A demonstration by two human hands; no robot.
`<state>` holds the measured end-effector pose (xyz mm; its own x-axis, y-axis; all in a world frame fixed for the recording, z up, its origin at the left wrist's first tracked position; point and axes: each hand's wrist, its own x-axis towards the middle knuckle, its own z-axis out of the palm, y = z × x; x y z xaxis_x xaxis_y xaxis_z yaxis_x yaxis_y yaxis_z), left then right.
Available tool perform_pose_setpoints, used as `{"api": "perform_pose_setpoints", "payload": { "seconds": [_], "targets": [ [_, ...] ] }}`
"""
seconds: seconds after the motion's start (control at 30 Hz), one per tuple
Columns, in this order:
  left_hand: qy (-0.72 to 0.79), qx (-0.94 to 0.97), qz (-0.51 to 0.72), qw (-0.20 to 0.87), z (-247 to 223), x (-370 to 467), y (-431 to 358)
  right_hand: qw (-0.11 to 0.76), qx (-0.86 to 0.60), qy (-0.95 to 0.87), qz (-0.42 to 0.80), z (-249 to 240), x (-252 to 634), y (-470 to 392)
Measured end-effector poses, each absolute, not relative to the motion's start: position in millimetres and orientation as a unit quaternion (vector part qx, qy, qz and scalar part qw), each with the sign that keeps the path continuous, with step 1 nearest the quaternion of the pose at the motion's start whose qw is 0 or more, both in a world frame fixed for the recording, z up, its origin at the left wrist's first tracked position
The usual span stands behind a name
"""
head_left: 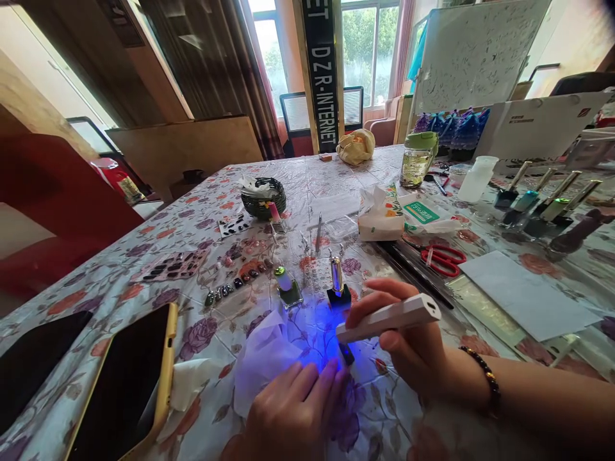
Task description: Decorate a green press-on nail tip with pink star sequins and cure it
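My right hand point(413, 346) is closed around a white handheld nail lamp point(391, 318), held at a slant. Blue-violet light from its lower end falls on a small dark false nail point(346, 353). The fingers of my left hand point(300, 410) are drawn together, with their tips at the lower edge of that nail; the exact grip is partly hidden. Beside my left hand lies a crumpled white tissue point(264, 362). Just beyond the light stand a nail polish bottle with a gold cap point(338, 288) and a bottle with a green-topped pale cap point(287, 289).
Two phones lie at left, one in a yellow case point(127, 384). A row of painted false nails point(237, 282) lies beyond. Red-handled scissors point(442, 259), a tissue pack point(381, 221) and several polish bottles point(533, 218) occupy the right. A dark woven basket point(263, 205) stands farther back.
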<state>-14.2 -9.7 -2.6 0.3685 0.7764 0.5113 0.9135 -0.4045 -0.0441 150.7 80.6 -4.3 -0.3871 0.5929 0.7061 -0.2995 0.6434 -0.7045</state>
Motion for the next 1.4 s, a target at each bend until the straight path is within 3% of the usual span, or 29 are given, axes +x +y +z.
{"api": "perform_pose_setpoints", "payload": {
  "seconds": [0.17,0.33,0.63,0.87,1.17,1.4],
  "targets": [
    [-0.562,-0.789,-0.209,0.134,17.5,-18.4,-16.9,0.55,-0.095,-0.709,0.43,-6.4,146.1,82.4],
    [-0.541,-0.765,-0.34,0.084,40.3,-17.4,-11.3,0.541,-0.111,-0.734,0.395,-5.5,146.1,80.8],
    [-0.495,-0.774,-0.394,-0.023,38.0,-11.9,0.7,0.569,-0.113,-0.723,0.374,-7.0,144.7,79.0],
    [-0.458,-0.782,-0.42,-0.053,36.8,-11.3,3.4,0.539,-0.117,-0.756,0.353,-7.1,145.5,78.3],
    [-0.484,-0.735,-0.471,-0.057,43.7,-8.9,2.9,0.476,-0.13,-0.844,0.208,12.8,144.4,72.8],
    [-0.533,-0.678,-0.493,-0.12,46.1,-10.0,-1.5,0.444,-0.078,-0.868,0.209,21.4,140.6,66.5]
  ]
}}
